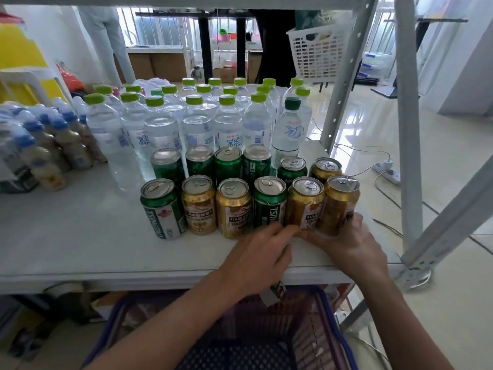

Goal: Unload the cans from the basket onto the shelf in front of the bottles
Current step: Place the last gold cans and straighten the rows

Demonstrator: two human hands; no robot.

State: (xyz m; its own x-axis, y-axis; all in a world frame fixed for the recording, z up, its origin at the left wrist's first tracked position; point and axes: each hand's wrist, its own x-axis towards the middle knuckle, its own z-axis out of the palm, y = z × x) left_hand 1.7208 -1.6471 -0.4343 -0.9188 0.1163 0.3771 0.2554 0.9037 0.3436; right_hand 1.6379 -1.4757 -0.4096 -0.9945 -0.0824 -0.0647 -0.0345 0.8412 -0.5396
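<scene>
On the white shelf (pixel 80 236), 12 cans (pixel 198 206) stand in 2 rows of 6, just in front of the green-capped water bottles (pixel 160 124). The left hand (pixel 261 252) reaches to the foot of the 5th front can (pixel 304 204), too blurred to tell whether it grips. The right hand (pixel 349 243) curls around the rightmost gold can (pixel 340 204), above the blue-rimmed basket (pixel 346 343).

- Cans (pixel 234 206): glossy printed metal walls, gold or green; bare silvery metal lids, smooth.
- Bottles (pixel 197 126): clear glossy plastic; caps of matt green plastic.
- Shelf (pixel 66 231): smooth, matt, pale board.
- Posts (pixel 408 129): grey painted metal, matt, punched with holes.
- Basket (pixel 314 329): dark plastic mesh, blue plastic rim.
- Floor (pixel 440 182): glossy pale tiles.
</scene>
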